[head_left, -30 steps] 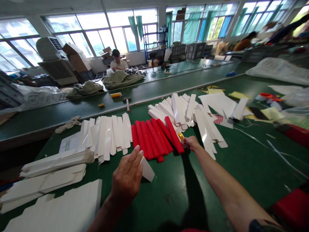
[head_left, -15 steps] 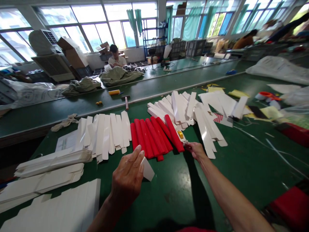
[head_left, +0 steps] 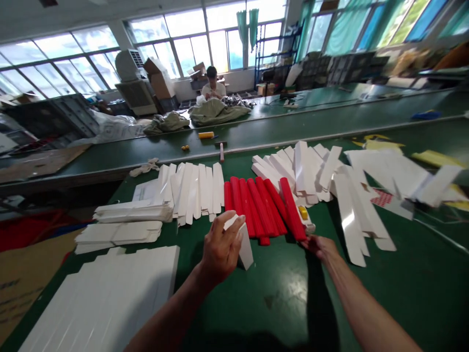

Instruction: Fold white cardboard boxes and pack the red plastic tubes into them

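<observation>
My left hand [head_left: 223, 247] is closed around a narrow white paper box [head_left: 246, 250], holding it tilted above the green table. Part of the box is hidden behind my fingers. My right hand [head_left: 319, 246] has its fingertips closed at the near end of the rightmost red roll [head_left: 292, 210]. Several more red rolls [head_left: 256, 208] lie side by side to the left of that one. A small white object with a yellow part [head_left: 303, 213] sits just beyond my right fingers, partly covered by the red roll.
Flat white boxes lie in a row [head_left: 194, 190], in banded stacks [head_left: 120, 232] and in a large pile [head_left: 106, 298] on the left. More white boxes [head_left: 304, 166] spread at the right. A brush-like tool [head_left: 222, 151] rests near the divider. Across the tables sits a person [head_left: 213, 88].
The view has swung left, so the table's contents sit farther right. My right fingers have shifted to the near end of the rightmost red roll. My left hand still holds the white box.
</observation>
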Demonstrator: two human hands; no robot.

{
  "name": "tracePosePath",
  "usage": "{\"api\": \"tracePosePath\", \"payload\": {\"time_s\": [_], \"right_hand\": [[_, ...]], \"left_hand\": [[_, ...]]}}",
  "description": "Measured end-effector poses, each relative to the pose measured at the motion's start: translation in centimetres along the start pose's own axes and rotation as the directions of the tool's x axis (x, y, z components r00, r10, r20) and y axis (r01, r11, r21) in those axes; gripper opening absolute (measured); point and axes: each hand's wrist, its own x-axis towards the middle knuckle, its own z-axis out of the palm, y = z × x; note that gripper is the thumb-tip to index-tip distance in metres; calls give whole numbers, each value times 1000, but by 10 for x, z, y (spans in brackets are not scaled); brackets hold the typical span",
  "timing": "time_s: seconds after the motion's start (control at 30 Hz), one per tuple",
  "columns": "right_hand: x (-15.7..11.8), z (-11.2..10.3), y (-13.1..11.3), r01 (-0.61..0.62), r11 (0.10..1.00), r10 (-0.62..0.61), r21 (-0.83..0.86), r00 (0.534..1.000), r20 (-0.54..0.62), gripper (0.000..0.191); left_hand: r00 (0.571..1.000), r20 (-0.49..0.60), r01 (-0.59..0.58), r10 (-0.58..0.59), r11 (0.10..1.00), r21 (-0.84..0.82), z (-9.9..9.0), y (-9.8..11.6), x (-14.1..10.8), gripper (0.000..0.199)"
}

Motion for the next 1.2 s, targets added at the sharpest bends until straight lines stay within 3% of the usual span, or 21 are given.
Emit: {"api": "tracePosePath", "payload": {"time_s": [0.1, 0.2, 0.27, 0.33, 0.37, 0.43, 0.5, 0.57, 0.83, 1.07, 1.2], "right_hand": [[-16, 5, -11, -2, 1000, 1, -12, 997, -82, 24], [-48, 19, -29, 122, 992, -118, 27, 985, -124, 24], [-84, 34, -45, 207, 976, -205, 70, 978, -43, 23], [-132, 52, -62, 243, 965, -257, 100, 952, 167, 34], [-158, 61, -70, 274, 955, -295, 110, 887, 356, 35], [-207, 79, -82, 312, 946, -304, 92, 745, 593, 31], [-242, 93, -88, 335, 940, -282, 64, 658, 698, 28], [-261, 104, -88, 357, 934, -265, 35, 623, 736, 29], [-262, 119, -81, 463, 885, -287, -52, 630, 722, 38], [-255, 126, -95, 199, 972, -38, -128, 665, 746, 46], [-251, 124, -93, 164, 978, 0, -132, 627, 779, 47]], "left_hand": [[1000, -13, 17, -17, 1000, 13, -3, 3, 1, 39], [999, -32, 18, -17, 1000, 8, -4, 5, 4, 37], [998, -60, 9, -9, 1000, 6, -2, 6, 5, 39], [997, -82, 6, -4, 1000, 24, 2, 7, 6, 44], [996, -87, 10, -7, 999, 39, 4, 7, 6, 48], [995, -97, 29, -23, 998, 63, 9, 9, 5, 54], [991, -120, 62, -55, 996, 62, 13, 11, 4, 60], [987, -137, 90, -85, 996, 25, 16, 13, 1, 65], [983, -139, 116, -121, 992, -42, 18, 15, -9, 72], [980, -179, 91, -89, 996, 2, 16, 13, -10, 68], [997, -47, 61, -66, 994, -92, 5, 8, -7, 51]]}}
